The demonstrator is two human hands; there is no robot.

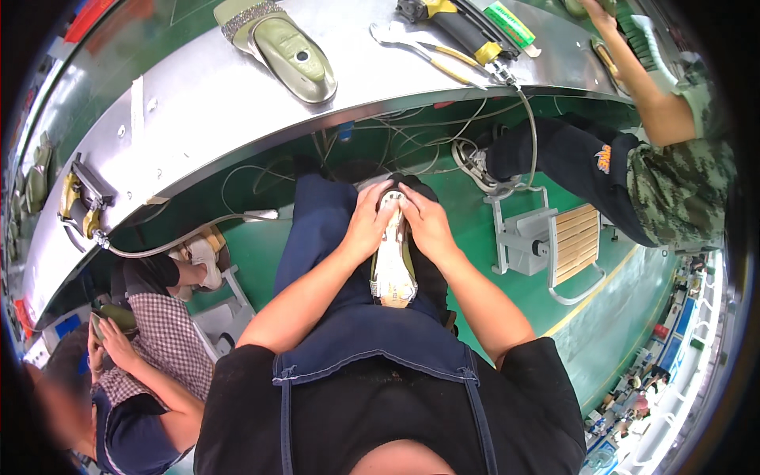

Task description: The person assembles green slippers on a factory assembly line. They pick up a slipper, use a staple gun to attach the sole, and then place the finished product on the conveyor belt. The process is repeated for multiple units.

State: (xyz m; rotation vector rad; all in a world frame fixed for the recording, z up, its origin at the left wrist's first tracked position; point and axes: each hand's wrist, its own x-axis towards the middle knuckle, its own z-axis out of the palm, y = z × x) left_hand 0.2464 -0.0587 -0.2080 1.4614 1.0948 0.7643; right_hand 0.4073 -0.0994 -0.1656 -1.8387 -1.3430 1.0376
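A shoe [393,273] lies lengthwise over my lap, its pale, whitish underside facing up and a dark green edge along its right side. Around its far end my left hand [370,220] wraps from the left, with the thumb on the underside. From the right my right hand [426,226] grips the same end, its thumb close to the other one. Two small dark spots show on the shoe between the fingertips. Beyond my hands, on the metal bench [198,103], rests a green shoe part [297,59] with a dark hole and a glittery band.
Pincers [427,55], a yellow-black air tool [459,28] with its hose and a green box [511,24] lie on the bench. Another air tool [79,198] sits at its left end. Co-workers sit on both sides. A slatted stool [574,245] stands right.
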